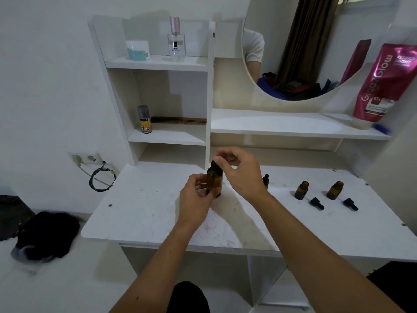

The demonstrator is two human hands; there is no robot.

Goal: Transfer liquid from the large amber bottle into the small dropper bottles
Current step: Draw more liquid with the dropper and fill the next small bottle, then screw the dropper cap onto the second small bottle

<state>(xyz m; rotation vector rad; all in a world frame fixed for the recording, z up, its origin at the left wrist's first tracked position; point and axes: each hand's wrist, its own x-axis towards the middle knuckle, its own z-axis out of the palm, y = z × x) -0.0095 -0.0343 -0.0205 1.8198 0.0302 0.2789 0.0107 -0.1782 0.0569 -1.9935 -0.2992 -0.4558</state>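
While the left hand (195,195) is gripping the large amber bottle (214,181), right hand (239,171) fingers are pinching its dropper cap (214,161); glass looks fragile, best gripped mid-body

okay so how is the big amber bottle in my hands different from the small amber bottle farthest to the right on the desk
The large amber bottle is taller and wider; the rightmost small bottle is short. The large one wears its black cap, held by the right hand, while the small one stands open. The left hand grips the large one; the small stands untouched. Both are amber glass, upright.
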